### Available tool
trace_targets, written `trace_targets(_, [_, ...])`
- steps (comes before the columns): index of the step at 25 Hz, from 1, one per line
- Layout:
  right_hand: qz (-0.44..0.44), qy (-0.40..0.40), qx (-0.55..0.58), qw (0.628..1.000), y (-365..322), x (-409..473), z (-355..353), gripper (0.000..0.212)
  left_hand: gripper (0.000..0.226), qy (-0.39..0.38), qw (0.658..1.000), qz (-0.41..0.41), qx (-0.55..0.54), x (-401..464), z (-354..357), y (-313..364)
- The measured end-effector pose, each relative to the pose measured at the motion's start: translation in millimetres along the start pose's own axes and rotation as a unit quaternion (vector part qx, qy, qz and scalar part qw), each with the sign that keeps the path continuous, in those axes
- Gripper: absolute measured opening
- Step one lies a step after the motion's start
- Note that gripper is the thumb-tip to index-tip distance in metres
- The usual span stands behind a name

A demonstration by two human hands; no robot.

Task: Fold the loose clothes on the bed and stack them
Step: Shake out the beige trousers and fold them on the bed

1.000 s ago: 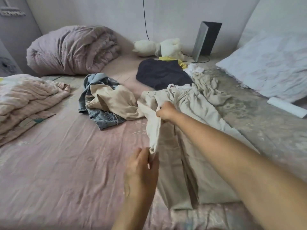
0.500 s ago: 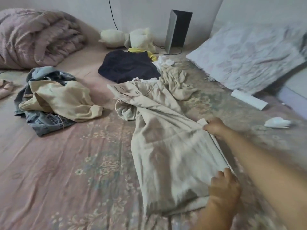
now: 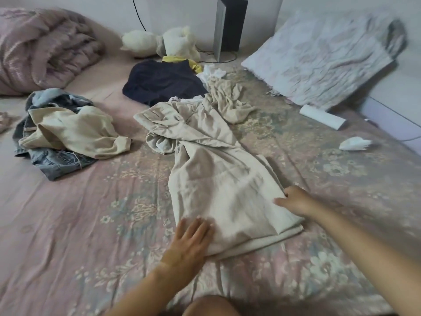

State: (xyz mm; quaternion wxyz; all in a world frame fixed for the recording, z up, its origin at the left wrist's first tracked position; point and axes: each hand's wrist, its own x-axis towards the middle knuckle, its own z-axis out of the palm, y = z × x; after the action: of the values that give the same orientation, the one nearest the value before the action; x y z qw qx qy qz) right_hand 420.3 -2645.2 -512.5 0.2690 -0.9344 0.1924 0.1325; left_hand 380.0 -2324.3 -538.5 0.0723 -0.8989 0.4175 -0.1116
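Beige trousers (image 3: 218,179) lie lengthwise on the floral bed sheet (image 3: 91,224). Left hand (image 3: 190,238) rests flat on their near left corner; right hand (image 3: 296,200) touches their right edge, fingers extended. Cream top (image 3: 75,133) lies over denim garment (image 3: 57,160), left of trousers.

Your left hand (image 3: 190,239) and right hand (image 3: 296,200) were bare, without gloves, rings, watch or bracelet visible. Both of your forearms were uncovered from the wrist to the frame's lower edge, so no sleeve or cuff showed. Your bare knee (image 3: 210,306), rounded and partly cropped, appeared at the bottom centre, with no garment visible on it.
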Motion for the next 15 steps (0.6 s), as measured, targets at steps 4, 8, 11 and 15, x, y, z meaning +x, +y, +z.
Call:
trace_targets(4, [0.037, -0.076, 0.421, 0.903, 3, -27, -11, 0.021, 0.1, -0.05, 0.996, 0.001, -0.08, -6, -13, -2])
trace_targets(8, [0.085, -0.065, 0.315, 0.943, 15, -30, -9, 0.017, 0.06, -0.097, 0.986, 0.039, -0.13, -19, -4, 2])
trace_targets(11, [0.075, -0.071, 0.308, 0.946, 14, -28, -14, 0.018, 0.063, -0.084, 0.99, 0.015, -0.108, -12, -13, -12])
trace_targets(15, [0.054, -0.035, 0.075, 0.995, 21, -26, -9, 0.041, 0.059, -0.095, 0.991, -0.033, -0.09, -8, 1, -15])
